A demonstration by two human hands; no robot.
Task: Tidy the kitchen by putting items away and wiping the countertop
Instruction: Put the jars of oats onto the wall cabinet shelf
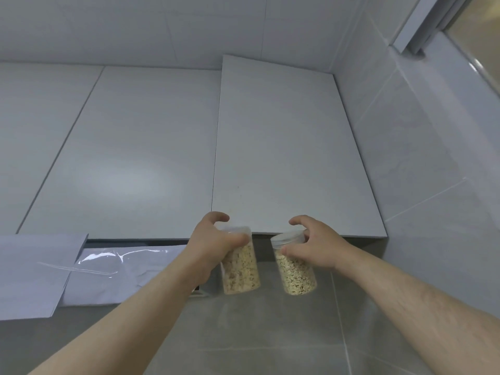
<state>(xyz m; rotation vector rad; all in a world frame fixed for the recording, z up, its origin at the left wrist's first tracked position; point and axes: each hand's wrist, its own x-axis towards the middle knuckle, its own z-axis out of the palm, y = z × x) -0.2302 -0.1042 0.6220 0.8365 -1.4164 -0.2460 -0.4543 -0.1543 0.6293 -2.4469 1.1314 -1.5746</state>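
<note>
I look up at white wall cabinets. My left hand (213,242) grips a clear plastic jar (240,269) filled with pale grain, held near its lid. My right hand (311,244) grips a second clear jar (296,272) of similar grain, fingers round its white lid. Both jars are raised just below the bottom edge of the rightmost cabinet door (281,147), which stands slightly ajar. My left index finger reaches up against that door's lower edge.
Two more shut cabinet doors (130,147) run to the left. A grey range hood (81,274) with a glossy film sits at the lower left. Tiled wall (422,147) closes the right side, with a window frame (422,36) at the top right.
</note>
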